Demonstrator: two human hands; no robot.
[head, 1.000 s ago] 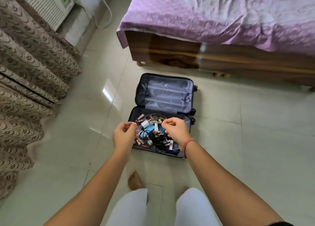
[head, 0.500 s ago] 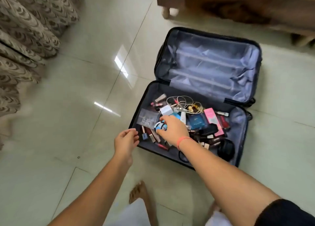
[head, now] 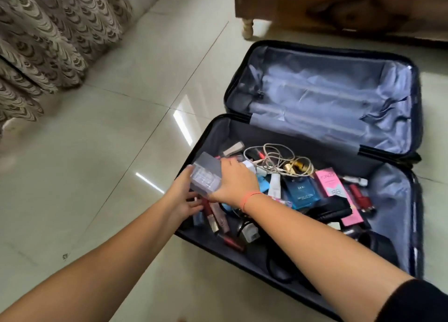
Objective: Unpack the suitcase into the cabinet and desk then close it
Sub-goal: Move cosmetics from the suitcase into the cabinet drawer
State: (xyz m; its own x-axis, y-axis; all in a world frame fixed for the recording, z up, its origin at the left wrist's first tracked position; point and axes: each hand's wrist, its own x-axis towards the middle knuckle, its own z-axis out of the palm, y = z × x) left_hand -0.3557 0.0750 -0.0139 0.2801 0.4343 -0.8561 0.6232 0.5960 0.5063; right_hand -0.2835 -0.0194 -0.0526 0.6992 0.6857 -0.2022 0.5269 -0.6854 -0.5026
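Head view: both hands' grip closed on clear box point(head: 206, 176) above cluttered suitcase point(head: 218, 132), cables point(head: 271, 159) beside.

The floor point(head: 101, 152) left of the suitcase point(head: 242, 84) lies bare and wide, giving open passage up to the curtain point(head: 48, 35) at the far left. The far half of the suitcase holds nothing, so its lining is free to reach into. The near half is crowded: a tangled cable point(head: 271, 159), a blue box point(head: 300, 190), a pink box point(head: 337, 190) and small tubes point(head: 215, 217) leave little gap. Both hands, the left point(head: 184, 195) and the right point(head: 232, 178), fill its near-left corner with a clear box point(head: 206, 176) between them. A wooden bed frame point(head: 339, 3) and its leg point(head: 247, 28) block the far side.
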